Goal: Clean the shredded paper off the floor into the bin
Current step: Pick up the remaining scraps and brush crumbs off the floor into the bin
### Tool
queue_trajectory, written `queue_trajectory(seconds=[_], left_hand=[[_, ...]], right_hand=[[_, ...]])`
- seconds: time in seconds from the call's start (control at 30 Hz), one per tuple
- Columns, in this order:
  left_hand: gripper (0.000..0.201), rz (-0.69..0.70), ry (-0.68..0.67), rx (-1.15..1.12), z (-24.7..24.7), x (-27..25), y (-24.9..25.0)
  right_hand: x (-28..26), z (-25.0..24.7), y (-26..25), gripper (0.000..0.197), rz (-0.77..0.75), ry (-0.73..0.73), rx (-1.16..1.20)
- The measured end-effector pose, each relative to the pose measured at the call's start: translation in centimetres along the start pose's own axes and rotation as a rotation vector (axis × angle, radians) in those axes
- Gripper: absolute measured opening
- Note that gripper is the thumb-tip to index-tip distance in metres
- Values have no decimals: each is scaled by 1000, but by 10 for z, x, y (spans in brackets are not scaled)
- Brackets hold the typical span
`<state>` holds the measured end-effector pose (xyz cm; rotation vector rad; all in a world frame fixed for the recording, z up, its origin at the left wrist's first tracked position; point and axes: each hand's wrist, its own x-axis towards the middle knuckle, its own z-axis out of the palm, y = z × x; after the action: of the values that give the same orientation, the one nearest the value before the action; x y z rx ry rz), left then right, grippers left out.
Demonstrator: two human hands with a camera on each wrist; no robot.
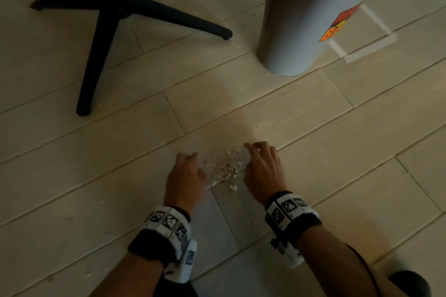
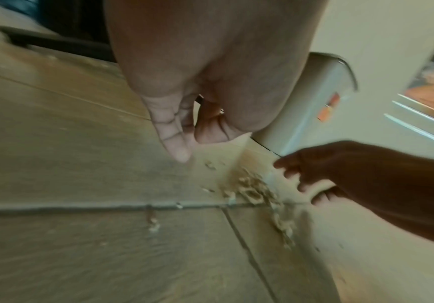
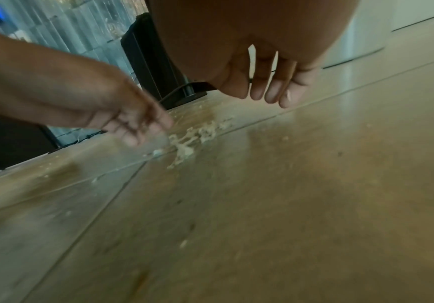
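Shredded paper [image 1: 229, 167] lies in a small loose pile on the floor [image 1: 337, 152], between the two hands; left hand [image 1: 187, 173] just beside it on one side, right hand [image 1: 261, 166] just beside it on the other; neither grip holds anything, fingers loosely bent and relaxed, tips down near the floor; the wrist views show the same, left fingers [image 2: 174, 141] and right fingers [image 3: 275, 90] empty, hanging just over the tiles; whether tips actually touch the floor cannot be told. Step in hand looks like raking the last scraps together from both sides; next move calls for closing both hands inward under the pile, scooping or pinching it up, then carrying it forward and to the right to the grey bin [image 1: 301, 31], which stands well apart from the pile and already holds shredded paper and orange scraps. Pile is ragged with no clean heading; its long axis runs roughly from near-left to far-right, partly along a tile joint; a few stray flecks sit beside it. Black chair base [image 1: 115, 5] stands far left, well apart.
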<state>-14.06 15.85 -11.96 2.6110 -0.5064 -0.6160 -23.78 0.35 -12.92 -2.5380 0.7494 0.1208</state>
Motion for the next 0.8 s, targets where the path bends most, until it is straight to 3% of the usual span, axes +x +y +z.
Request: queue_trajectory(seconds=[0.07,0.17,0.33,0.53,0.73,0.8], left_hand=[[42,-82,20,-72,-6,-3,-8],[40,-96,15,-171,3,-12,0],[32,34,-61,-179,17,0,33],[26,58,41,-73,-6,27,26],[31,288,-192,29,12,18,34],[32,302,-177,19,10,17,33]], right_hand=[[8,-5,1,53,19,-38,14],[14,-3,-5,50,-7,-101,17],[9,4,-16,42,-91,-221,67],[14,-2,-8,46,-35,-96,71],[8,-4,-11,44,-51,-156,69],[9,-6,-10,45,-28,-123,71]])
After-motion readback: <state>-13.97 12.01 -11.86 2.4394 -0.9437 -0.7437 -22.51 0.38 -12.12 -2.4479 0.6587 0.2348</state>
